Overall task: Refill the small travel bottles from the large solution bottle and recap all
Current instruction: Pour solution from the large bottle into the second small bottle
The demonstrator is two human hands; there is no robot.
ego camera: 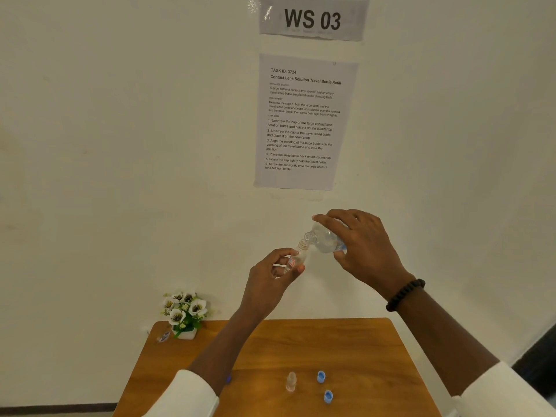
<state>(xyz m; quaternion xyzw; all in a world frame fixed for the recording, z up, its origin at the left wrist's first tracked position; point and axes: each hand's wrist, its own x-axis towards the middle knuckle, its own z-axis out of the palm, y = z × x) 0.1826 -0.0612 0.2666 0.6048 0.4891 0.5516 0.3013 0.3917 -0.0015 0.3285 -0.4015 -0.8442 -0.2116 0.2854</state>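
Observation:
My right hand [365, 251] grips the large clear solution bottle [323, 240], tipped left with its open mouth against the neck of a small travel bottle [296, 258]. My left hand [272, 276] holds that small uncapped bottle, tilted toward the large one, well above the table. A second small clear bottle [291, 381] stands upright and uncapped on the wooden table [361, 350]. Two blue caps [321, 376] [328, 396] lie just right of it. A sliver of blue [229, 378] shows beside my left forearm; I cannot tell what it is.
A small pot of white artificial flowers [185, 314] stands at the table's back left corner, with a small flat item [164, 337] beside it. Instruction sheets [304, 121] hang on the white wall behind.

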